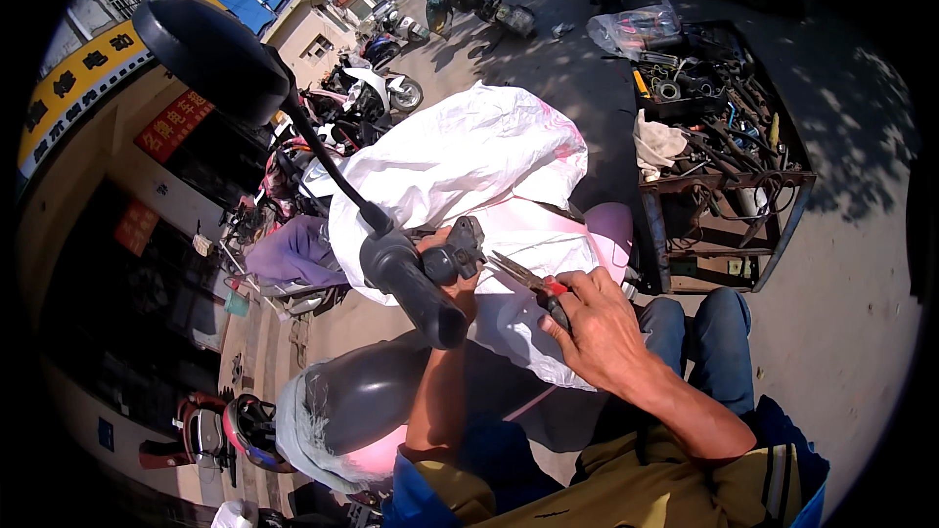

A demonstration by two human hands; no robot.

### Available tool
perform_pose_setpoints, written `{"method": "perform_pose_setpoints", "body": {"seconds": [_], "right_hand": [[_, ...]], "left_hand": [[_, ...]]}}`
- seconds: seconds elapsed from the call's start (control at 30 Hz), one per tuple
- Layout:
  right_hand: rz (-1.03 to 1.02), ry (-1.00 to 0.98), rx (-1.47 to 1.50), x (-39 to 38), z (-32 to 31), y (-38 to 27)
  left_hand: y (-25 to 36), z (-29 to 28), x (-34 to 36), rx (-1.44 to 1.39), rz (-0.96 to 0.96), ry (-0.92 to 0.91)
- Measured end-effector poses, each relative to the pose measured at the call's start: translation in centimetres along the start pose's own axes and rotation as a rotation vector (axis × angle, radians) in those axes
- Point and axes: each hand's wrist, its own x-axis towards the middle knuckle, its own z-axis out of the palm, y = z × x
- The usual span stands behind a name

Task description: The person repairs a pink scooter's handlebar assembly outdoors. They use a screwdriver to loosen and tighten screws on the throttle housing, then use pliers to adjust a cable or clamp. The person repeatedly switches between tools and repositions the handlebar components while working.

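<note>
My right hand [602, 328] is closed around the red-handled pliers [528, 279], whose jaws point left toward the black switch housing [455, 256] on the scooter handlebar. My left hand [460, 298] reaches up from below and holds the handlebar just behind the black rubber grip [416, 293], mostly hidden by it. A black mirror [210, 54] on a thin stalk rises from the bar at the upper left. A white plastic sheet [469, 161] covers the scooter body behind the bar.
A rusty metal tool cart [729, 196] filled with wrenches, cables and a rag stands to the right. Parked scooters [377, 88] line the left side by the shopfronts. A helmet [249, 430] lies at the lower left. Concrete ground [851, 313] spreads to the right.
</note>
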Motion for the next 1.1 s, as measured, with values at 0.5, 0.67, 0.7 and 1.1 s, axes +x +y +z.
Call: {"method": "perform_pose_setpoints", "body": {"seconds": [0.5, 0.67, 0.7, 1.1], "right_hand": [[-0.097, 0.003, -0.086, -0.7, -0.1, -3.0], [-0.107, -0.018, -0.176, 0.4, -1.4, -2.7], [-0.115, -0.030, -0.158, 0.7, -1.4, -3.0], [-0.280, -0.198, -0.161, 2.7, -4.0, -1.0]], "left_hand": [[-1.1, -3.7, -1.4, -0.038, -0.023, -0.063], [-0.4, -3.2, -0.6, 0.044, 0.078, -0.189], [0.4, -4.0, -0.6, 0.086, 0.092, -0.209], [5.3, -3.7, 0.0, -0.501, -0.487, -0.155]]}}
